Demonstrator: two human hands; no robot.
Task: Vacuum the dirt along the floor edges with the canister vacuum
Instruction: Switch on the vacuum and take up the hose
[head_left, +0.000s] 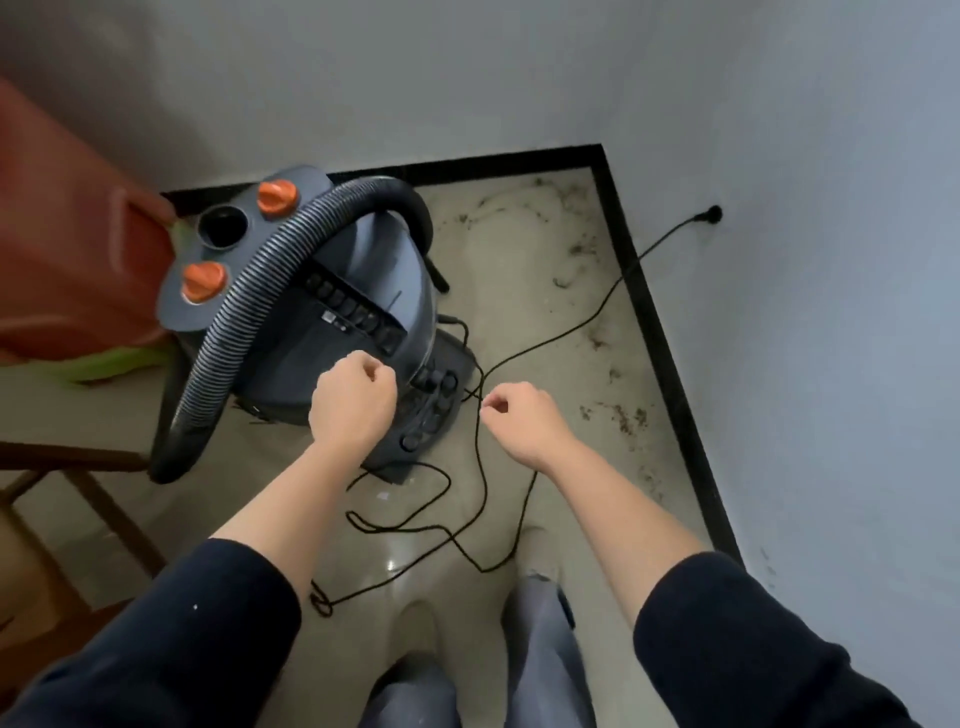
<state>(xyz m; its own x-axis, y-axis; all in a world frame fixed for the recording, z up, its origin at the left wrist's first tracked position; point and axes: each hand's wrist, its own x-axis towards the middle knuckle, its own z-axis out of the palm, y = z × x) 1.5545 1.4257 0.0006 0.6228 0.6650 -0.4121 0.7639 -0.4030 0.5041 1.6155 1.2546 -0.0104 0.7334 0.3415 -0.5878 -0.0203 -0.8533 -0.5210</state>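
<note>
- Looking down into a room corner: beige floor (524, 270), black skirting (660, 338) along pale grey walls
- Left of centre, close to back wall, dark grey canister vacuum (332, 312) standing on floor; two orange knobs (278, 197) & an open round port on its lid
- Arching over top of canister & down its left side, ribbed black hose (249, 312); free end low at lower left
- Over front of vacuum, near cluster of round buttons on its base, left hand (353, 400); grip curled into a loose fist, nothing visible inside it
- Just right of vacuum base, above floor, right hand (524, 421); grip pinching thin black power cord (618, 283) btwn thumb & fingertips
- From plug (714, 213) in right wall, cord crossing floor to the pinch, then lying in loose loops btwn vacuum & person's legs
- Along right skirting & in far corner, dirt (618, 415): dark specks & hair-like clumps, well apart from hose end
- Dark sleeves ending mid-forearm on both arms; grey trouser legs (540, 649) at bottom
- At far left beside vacuum, blurred red-orange object (62, 234), can't tell what; brown wooden frame (78, 467) below it
</note>
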